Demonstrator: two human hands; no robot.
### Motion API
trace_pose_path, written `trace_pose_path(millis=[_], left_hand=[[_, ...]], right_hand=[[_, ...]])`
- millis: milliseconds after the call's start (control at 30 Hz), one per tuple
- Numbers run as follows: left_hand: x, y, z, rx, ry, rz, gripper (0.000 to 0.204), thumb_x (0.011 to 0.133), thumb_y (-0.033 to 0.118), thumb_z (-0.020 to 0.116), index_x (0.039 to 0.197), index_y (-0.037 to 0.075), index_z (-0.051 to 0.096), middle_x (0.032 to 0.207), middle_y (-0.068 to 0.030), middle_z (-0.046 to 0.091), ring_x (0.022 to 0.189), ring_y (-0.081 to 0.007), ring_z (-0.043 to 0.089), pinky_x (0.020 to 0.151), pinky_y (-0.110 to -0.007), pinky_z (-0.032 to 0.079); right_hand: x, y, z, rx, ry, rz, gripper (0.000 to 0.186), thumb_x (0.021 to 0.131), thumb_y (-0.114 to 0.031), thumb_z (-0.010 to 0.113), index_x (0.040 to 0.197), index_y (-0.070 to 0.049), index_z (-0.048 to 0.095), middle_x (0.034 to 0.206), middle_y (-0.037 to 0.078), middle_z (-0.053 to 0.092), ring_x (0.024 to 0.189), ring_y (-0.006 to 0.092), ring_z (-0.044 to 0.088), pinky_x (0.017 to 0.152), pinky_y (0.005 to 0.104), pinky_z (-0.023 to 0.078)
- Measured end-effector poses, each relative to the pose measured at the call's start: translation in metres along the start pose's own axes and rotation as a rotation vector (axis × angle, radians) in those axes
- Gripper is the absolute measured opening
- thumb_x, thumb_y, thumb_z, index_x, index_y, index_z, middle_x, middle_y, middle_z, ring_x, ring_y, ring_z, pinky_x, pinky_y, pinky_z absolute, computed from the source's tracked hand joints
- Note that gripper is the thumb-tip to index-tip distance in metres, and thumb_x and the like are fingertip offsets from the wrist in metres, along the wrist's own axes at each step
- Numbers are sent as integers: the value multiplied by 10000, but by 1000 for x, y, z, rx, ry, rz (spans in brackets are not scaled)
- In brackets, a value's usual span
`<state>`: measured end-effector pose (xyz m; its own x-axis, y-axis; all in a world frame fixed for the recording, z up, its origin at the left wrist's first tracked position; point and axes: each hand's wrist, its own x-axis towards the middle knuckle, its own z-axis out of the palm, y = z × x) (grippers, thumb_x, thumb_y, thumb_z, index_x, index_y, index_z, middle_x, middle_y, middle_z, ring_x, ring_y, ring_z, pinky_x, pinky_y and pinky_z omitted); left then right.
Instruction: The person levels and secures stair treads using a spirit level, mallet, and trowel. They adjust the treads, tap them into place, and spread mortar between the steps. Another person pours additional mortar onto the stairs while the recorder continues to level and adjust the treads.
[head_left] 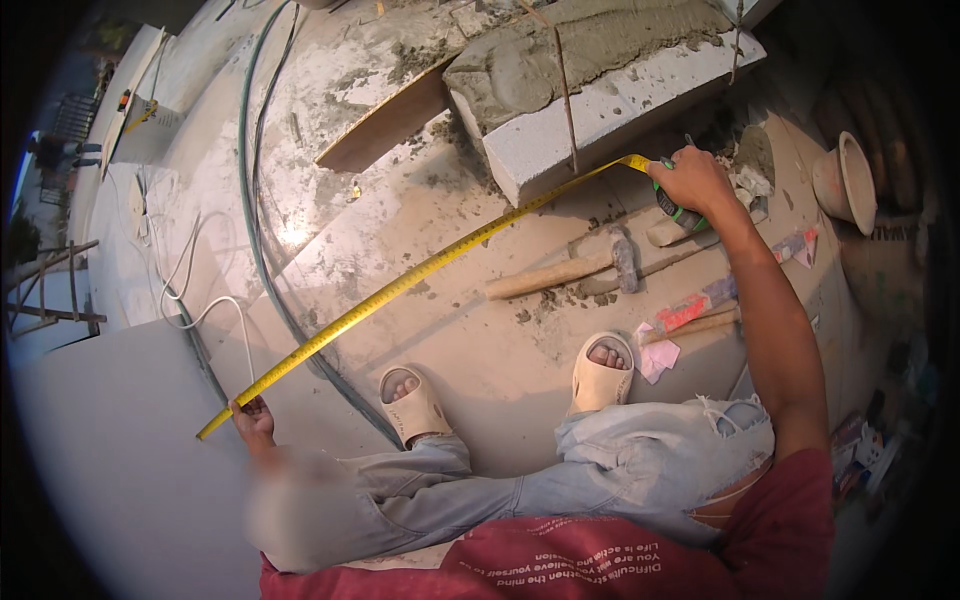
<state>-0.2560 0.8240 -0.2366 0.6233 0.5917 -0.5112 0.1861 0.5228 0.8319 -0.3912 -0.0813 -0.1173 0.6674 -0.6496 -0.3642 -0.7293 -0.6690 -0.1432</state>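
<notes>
A long yellow tape blade [430,268] runs slantwise across the floor area, pulled out from a tape measure. My left hand [254,422], at the lower left, pinches the blade a little short of its free end. My right hand [690,182], on the upper right, is wrapped round the green and black tape measure case [677,208]. Near the case the blade bends and passes along the lower edge of a pale block [620,115]. Wet grey mortar [530,75] covers the block's top, and a thin bent metal rod [565,100] hooks over its side.
On the floor below the block lies a hammer [560,278] with a wooden handle. A red and grey wrapped tool [700,305] lies right of it. A wooden board [390,120] leans by the block; a dark hose [248,170] and a white cable [240,320] run along the left. A pale bowl [850,185] stands right.
</notes>
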Motion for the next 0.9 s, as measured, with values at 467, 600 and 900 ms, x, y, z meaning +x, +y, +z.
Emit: trace_pose_path(millis=[467,600,900], left_hand=[[-27,-9,16,-25,21,4,324,1009,383,591,989,74,684,870,-34,696,839,-195,659,859,-344,564],[-31,-12,20,-12,35,14,305,998,373,615,1002,77,687,921,-33,689,882,-197,649,888,-348,550],[-25,-5,9,-32,6,2,287,980,365,641,975,82,684,893,-33,677,851,-184,637,873,-344,562]], right_hand=[[-5,-22,13,30,-40,-68,519,834,-444,612,931,49,745,988,284,708,978,430,682,868,490,538],[-7,-29,18,14,-67,-74,536,840,-453,615,959,55,740,1011,288,704,1000,434,676,885,487,534],[-3,-32,27,96,-138,-57,557,848,-463,628,998,65,728,1051,297,696,1033,442,667,895,485,530]])
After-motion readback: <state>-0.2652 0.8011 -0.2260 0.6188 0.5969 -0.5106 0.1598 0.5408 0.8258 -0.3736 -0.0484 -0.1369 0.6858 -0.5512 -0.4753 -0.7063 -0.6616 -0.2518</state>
